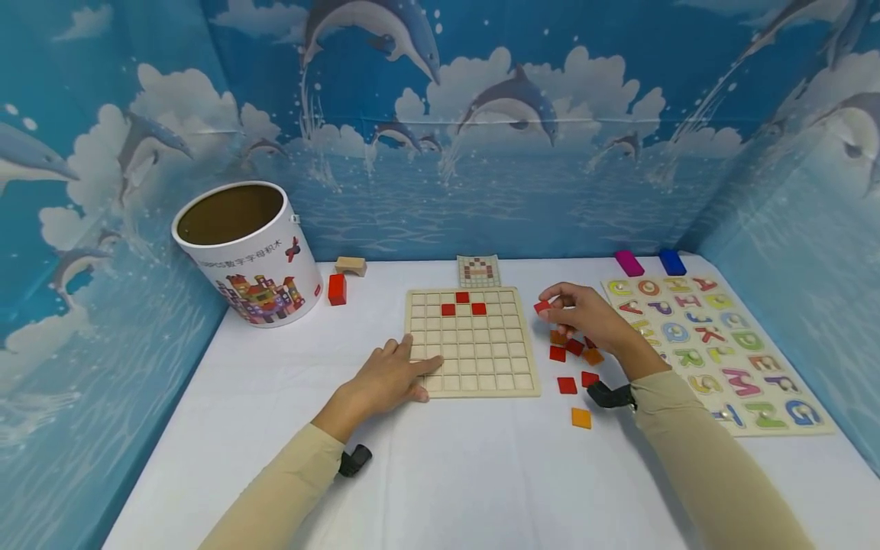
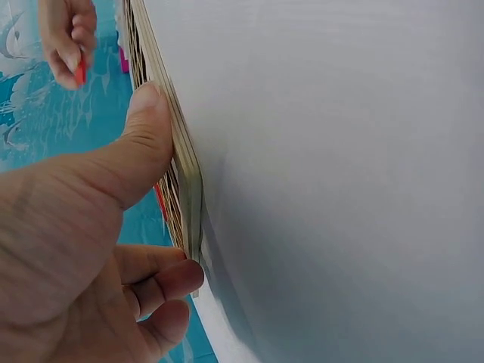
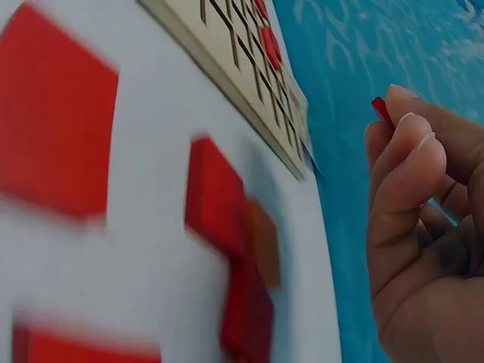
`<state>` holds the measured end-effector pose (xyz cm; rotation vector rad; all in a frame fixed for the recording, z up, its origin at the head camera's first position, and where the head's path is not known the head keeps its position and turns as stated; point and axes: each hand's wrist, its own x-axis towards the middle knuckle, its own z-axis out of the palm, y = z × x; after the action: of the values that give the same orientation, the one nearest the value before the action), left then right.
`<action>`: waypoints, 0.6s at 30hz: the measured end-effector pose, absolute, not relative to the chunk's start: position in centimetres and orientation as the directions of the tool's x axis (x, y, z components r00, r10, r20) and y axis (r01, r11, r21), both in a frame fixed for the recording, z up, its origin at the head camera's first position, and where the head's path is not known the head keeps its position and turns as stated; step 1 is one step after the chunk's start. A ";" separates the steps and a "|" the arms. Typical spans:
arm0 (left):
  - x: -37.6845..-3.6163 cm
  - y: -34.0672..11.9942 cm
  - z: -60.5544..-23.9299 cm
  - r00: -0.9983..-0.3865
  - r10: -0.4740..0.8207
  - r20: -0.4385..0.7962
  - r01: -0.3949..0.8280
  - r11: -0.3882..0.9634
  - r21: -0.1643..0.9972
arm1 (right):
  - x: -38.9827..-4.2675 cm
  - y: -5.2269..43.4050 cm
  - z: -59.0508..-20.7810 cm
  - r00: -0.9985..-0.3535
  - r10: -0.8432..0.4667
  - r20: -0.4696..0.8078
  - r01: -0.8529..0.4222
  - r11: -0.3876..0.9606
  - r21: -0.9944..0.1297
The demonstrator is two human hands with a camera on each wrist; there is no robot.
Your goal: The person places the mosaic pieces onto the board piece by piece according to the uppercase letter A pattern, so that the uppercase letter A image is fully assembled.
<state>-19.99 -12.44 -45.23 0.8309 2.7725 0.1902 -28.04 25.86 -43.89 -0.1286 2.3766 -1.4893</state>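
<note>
My right hand (image 1: pixel 584 317) pinches a red square tile (image 1: pixel 542 307) between thumb and fingertips, raised just right of the grid board. The right wrist view shows only the edge of that tile (image 3: pixel 383 112). My left hand (image 1: pixel 385 374) lies at the near left corner of the wooden grid board (image 1: pixel 474 382), its thumb (image 2: pixel 151 125) extended onto the board and other fingers at the edge. Three red tiles sit in the board's far cells, one (image 1: pixel 462 297) above two others. Below my right hand, loose red tiles (image 1: pixel 567 386) and orange tiles (image 1: pixel 580 418) are scattered on the table.
A small pattern card (image 1: pixel 479 271) lies behind the board. At the left stands a white bucket (image 1: pixel 257 267), with a red block (image 1: pixel 337 290) and a wooden block (image 1: pixel 351 266) beside it. An alphabet board (image 1: pixel 742 367) lies right, with magenta (image 1: pixel 629 263) and blue (image 1: pixel 672 262) blocks behind.
</note>
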 end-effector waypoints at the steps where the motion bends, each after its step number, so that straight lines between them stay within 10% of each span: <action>1: -20.0 -12.5 -45.3 -0.810 0.556 -0.189 0.525 0.830 0.191 | -28.4 25.1 -44.1 -0.936 -0.262 -0.235 0.104 0.432 -0.896; 9: -20.0 -12.3 -45.4 -0.812 0.550 -0.193 0.525 0.834 0.169 | -30.1 21.0 -45.8 -0.904 -0.313 -0.292 0.165 0.374 -0.913; 18: -20.1 -12.5 -45.5 -0.810 0.556 -0.184 0.533 0.830 0.165 | -30.1 18.7 -45.7 -0.920 -0.317 -0.231 -0.024 0.634 -0.773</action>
<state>-20.13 -12.47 -45.50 0.8411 2.7878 0.1551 -30.14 18.72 -45.72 -0.2729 2.5115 -1.1803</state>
